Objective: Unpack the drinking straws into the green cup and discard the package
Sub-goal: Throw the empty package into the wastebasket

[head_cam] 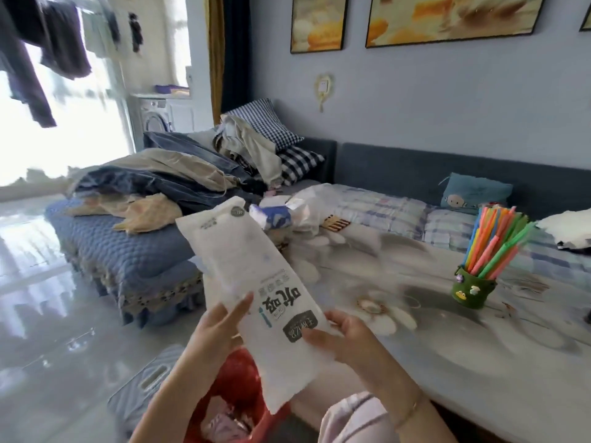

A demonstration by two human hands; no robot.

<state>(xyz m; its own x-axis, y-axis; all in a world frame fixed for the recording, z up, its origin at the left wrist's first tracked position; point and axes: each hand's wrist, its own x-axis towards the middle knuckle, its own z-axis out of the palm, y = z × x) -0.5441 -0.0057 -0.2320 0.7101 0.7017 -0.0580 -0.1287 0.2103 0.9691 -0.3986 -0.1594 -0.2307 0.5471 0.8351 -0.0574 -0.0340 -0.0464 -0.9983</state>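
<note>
A long white straw package (252,282) with dark printed characters is held up at a slant in front of me, and it looks flat. My left hand (220,327) grips its left edge and my right hand (339,334) grips its right edge near the label. Its lower end hangs over a red bin (236,388) below my hands. At the right of the table stands the green cup (473,290), full of several colourful straws (492,241) that fan upward.
The table (447,346) has a glossy flower-print cover. A bag and small packets (287,212) lie at its far end. Beyond are a blue sofa with piled clothes (166,177) and pillows. A grey mat (140,391) lies on the shiny floor at the left.
</note>
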